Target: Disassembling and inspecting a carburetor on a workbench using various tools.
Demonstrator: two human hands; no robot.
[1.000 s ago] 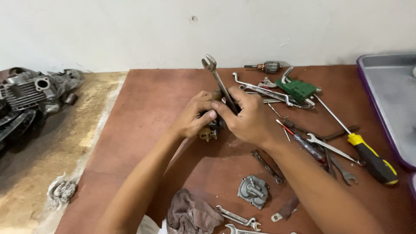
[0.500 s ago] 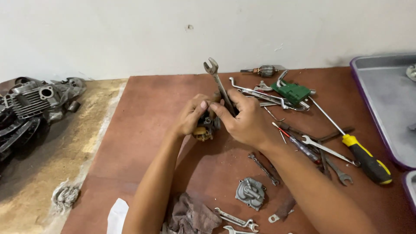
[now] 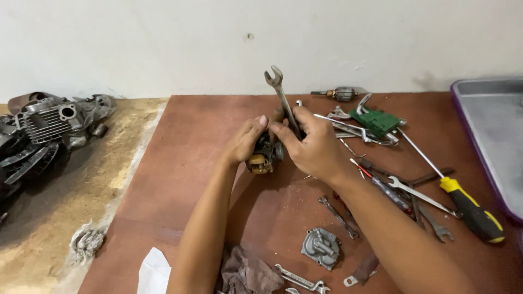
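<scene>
While both hands are working at centre frame, a small metal part is being gripped above the worktop (image 3: 180, 163).

The left hand (image 3: 245, 142) is clamping its fingers on the carburettor-like part (image 3: 264, 155) to steady it — the right hand (image 3: 313, 149) is wrapping its fingers around an open-ended spanner (image 3: 282, 100), its free jaw pointing up toward the wall, with loose tools lying at right.

One head-worn camera looks down and forward from just above the person's forearms, close over the reddish-brown worktop (image 3: 180, 163), facing the white wall (image 3: 163, 43) behind it.
</scene>
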